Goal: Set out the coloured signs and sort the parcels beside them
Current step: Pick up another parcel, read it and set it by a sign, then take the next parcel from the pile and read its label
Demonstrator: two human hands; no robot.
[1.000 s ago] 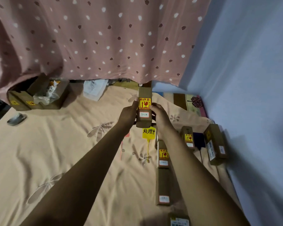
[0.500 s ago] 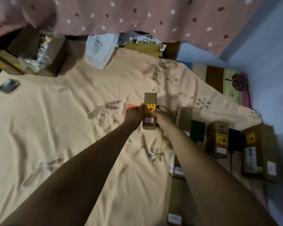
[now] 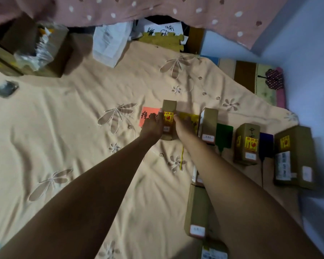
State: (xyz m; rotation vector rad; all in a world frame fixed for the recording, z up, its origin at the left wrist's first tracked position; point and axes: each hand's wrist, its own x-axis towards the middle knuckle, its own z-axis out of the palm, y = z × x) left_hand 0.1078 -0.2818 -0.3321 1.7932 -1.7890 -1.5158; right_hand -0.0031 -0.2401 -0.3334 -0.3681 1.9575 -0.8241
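A small brown parcel (image 3: 169, 109) with a yellow fragile sticker rests on the peach sheet between the red sign (image 3: 147, 116) and the yellow sign (image 3: 189, 116). My left hand (image 3: 153, 126) presses its left side and my right hand (image 3: 182, 126) its right side, so both hold it. Further right lie a taller parcel (image 3: 209, 124), a green sign (image 3: 224, 135), a stickered parcel (image 3: 247, 144), a dark blue sign (image 3: 266, 144) and a large parcel (image 3: 294, 157). More parcels (image 3: 196, 212) lie near my right forearm.
An open cardboard box with plastic wrap (image 3: 32, 51) stands at the back left. A white bag (image 3: 110, 43) and a foam mat piece (image 3: 163, 41) lie under the spotted curtain. A small dark object (image 3: 6, 88) sits at the left. The wall (image 3: 307, 71) bounds the right.
Both hands lowered the parcel from mid-air down onto the sheet between the red and yellow signs. The view tilted downward.
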